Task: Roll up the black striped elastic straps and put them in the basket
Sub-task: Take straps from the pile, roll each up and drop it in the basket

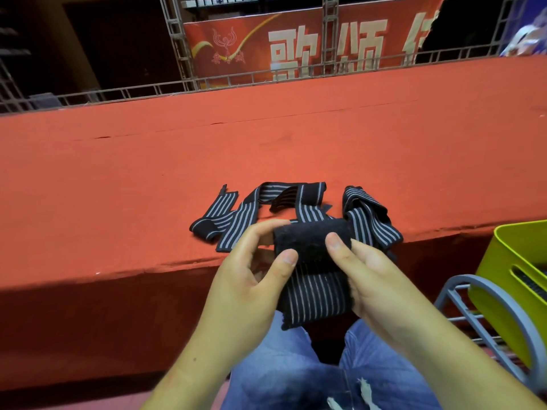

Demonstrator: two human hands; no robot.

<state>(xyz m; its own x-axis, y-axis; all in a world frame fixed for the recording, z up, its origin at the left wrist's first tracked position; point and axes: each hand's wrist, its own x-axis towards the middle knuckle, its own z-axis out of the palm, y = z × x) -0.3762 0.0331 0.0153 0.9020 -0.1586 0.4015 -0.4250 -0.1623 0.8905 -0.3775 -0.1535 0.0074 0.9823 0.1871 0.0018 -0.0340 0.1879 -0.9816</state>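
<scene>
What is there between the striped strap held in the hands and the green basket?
Head view: the right hand gripping the striped strap, then the grey metal rack under the basket.

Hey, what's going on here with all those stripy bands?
A seated person is working on one black striped strap, held over their lap. The left hand pinches its dark end and the right hand grips the other side, thumb on top. It looks partly rolled. More loose straps lie unrolled near the front edge of the red table. The yellow-green basket waits at the right on a grey metal rack.
</scene>
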